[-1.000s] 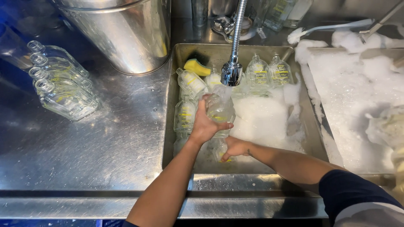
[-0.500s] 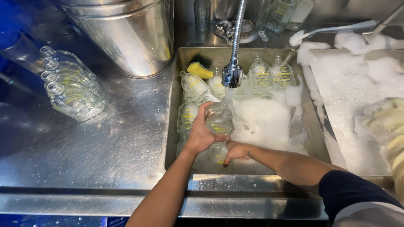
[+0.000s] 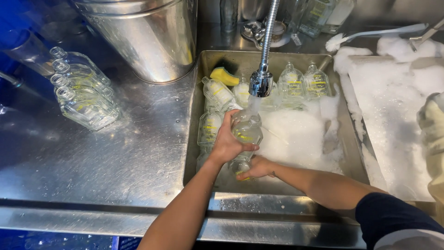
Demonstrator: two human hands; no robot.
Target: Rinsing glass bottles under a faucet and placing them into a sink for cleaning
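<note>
My left hand (image 3: 226, 143) grips a clear glass bottle (image 3: 246, 128) and holds it under the tap head (image 3: 261, 83), where water runs onto it. My right hand (image 3: 255, 167) sits just below, fingers curled around the lower end of the same bottle or one beside it; I cannot tell which. Both hands are over the steel sink (image 3: 351, 153), which holds foam and several more clear bottles with yellow print (image 3: 210, 127).
Several clean bottles (image 3: 85, 99) lie on the steel counter at the left. A large steel pot (image 3: 148, 37) stands behind the counter. A yellow sponge (image 3: 225, 75) lies in the sink's far corner. A foamy basin (image 3: 397, 125) is at the right, with a white brush (image 3: 365, 37) behind it.
My left hand has lifted the bottle closer under the running tap. My right hand has stayed low beneath it. The view has shifted slightly.
</note>
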